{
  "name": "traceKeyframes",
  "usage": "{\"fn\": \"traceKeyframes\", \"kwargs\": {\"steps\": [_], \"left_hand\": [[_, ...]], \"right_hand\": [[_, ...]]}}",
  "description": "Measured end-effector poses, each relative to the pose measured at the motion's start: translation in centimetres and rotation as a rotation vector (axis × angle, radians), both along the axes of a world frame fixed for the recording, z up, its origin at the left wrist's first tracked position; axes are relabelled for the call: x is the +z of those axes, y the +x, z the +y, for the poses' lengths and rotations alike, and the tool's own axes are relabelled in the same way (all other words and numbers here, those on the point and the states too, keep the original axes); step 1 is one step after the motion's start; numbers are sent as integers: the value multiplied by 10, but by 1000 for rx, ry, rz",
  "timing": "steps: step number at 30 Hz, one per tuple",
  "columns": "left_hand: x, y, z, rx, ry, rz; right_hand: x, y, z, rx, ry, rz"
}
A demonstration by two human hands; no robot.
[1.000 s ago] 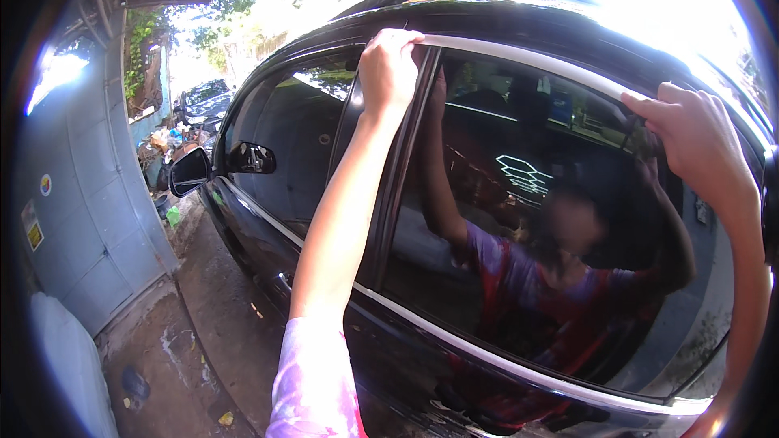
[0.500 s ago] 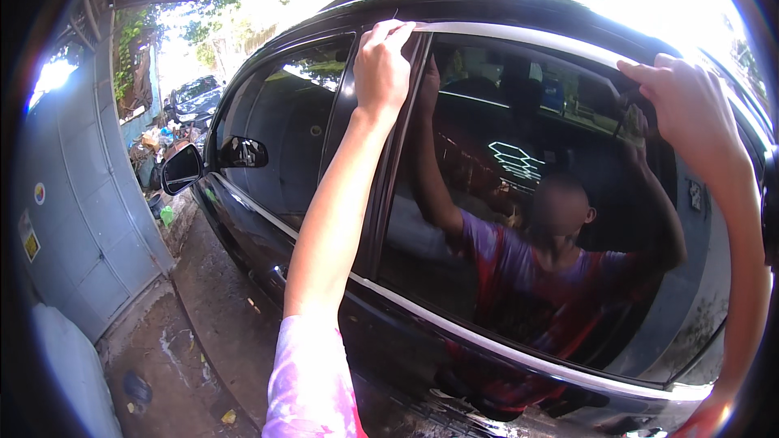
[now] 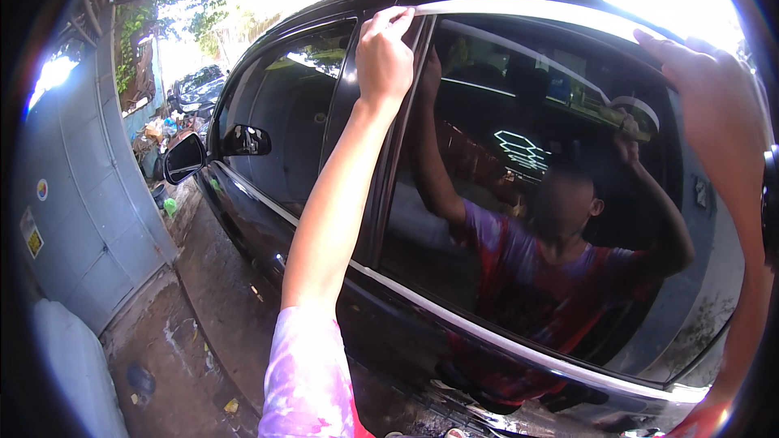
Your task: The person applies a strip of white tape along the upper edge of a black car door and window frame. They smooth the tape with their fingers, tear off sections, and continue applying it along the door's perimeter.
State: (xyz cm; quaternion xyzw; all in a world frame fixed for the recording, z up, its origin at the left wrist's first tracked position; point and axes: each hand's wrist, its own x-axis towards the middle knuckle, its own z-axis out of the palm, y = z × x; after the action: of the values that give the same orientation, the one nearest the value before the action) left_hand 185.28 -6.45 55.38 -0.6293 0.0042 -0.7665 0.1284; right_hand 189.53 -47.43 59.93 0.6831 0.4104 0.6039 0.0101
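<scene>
Head view: logged one pale strip [image 3: 527,6], with risks noted

Position: found along the upper edge of the rear side window [image 3: 617,219] of a black car [image 3: 422,341]. Ran rearward from the top of the dark pillar [image 3: 393,154] and faded into glare. Could not be told as seated on the frame or standing slightly off it.

Front end: pinched in the left hand [image 3: 385,61], between thumb and fingertips, at the full reach of a raised arm.

Rear stretch: met by the right hand [image 3: 714,105], with index finger pointed forward at or just beside the strip. Washed out by light; could not be told as pinching or merely resting.

Glass: marked by a pale curved reflection [image 3: 653,113] near the mirrored right hand, perhaps indicating a loose tail.

Risk one: judged liable to slip at the front, owing to a hold on only a small tip.

Risk two: judged liable to bow or kink midway, owing to uneven pull between hands set well apart, with no finger in support between.

Risk three: judged liable to lie crooked unnoticed at the rear, owing to glare over the edge.

Risk four: judged liable to scuff glass or glossy paint, owing to any loose tail swinging free.
</scene>
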Motion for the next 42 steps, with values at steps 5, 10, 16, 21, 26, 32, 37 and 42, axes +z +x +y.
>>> {"fn": "traceKeyframes", "kwargs": {"steps": [5, 10, 16, 21, 26, 32, 37, 42], "left_hand": [[-2, 0, 4, 19, 1, -6], [-1, 5, 5, 15, 15, -36], [1, 6, 11, 50, 39, -69], [-2, 10, 9, 53, 44, -63], [0, 2, 8, 80, 32, -14], [-2, 2, 3, 121, 56, 23], [1, -6, 0, 146, 35, 93], [2, 1, -5, 131, 60, 70]], "right_hand": [[8, 58, -4, 1, -3, -310], [18, 70, -1, 52, -31, -243], [17, 76, 2, 33, -19, -187], [13, 74, 5, -20, -32, -147], [11, 76, 11, -43, -20, -58], [10, 68, 12, -73, 1, 0], [5, 75, 9, -43, -61, -50], [7, 80, 5, 19, -45, -113]]}}
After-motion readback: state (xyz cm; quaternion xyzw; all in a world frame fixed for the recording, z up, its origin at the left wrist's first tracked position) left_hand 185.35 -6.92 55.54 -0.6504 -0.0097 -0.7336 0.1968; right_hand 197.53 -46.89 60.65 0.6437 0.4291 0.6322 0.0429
